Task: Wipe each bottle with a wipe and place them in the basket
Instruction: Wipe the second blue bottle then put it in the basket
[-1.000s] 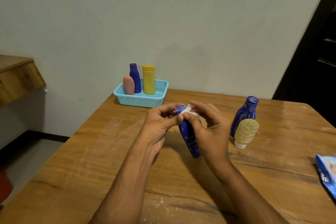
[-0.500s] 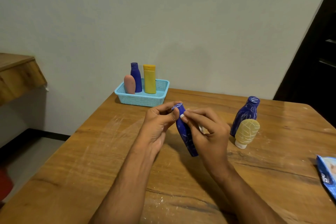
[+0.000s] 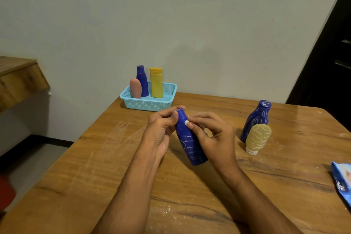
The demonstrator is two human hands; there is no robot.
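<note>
Holding the dark blue plastic bottle with white scribbled lines (image 3: 190, 138) tilted above the wooden table (image 3: 95, 167), I have my left hand (image 3: 161, 131) curled round its neck, thumb and fingers closed on the cap end. My right hand (image 3: 212, 137) pinches a small white wipe (image 3: 186, 122) against the bottle's upper side between thumb and fingertips, with the rest of the fingers curled beside the body. The bottle's base points toward me, clear of the tabletop.

At the far edge sits the light blue perforated plastic basket (image 3: 167, 99), with a pink rounded bottle (image 3: 135, 91), a plain dark blue bottle (image 3: 142, 81) and a yellow flat-topped bottle (image 3: 156, 83) standing upright inside. To my right stand another scribbled dark blue bottle (image 3: 256, 118) and, just in front of it, a cream-yellow bottle resting on its white cap (image 3: 257, 137). A blue wipes packet (image 3: 341, 182) lies at the right edge.
</note>
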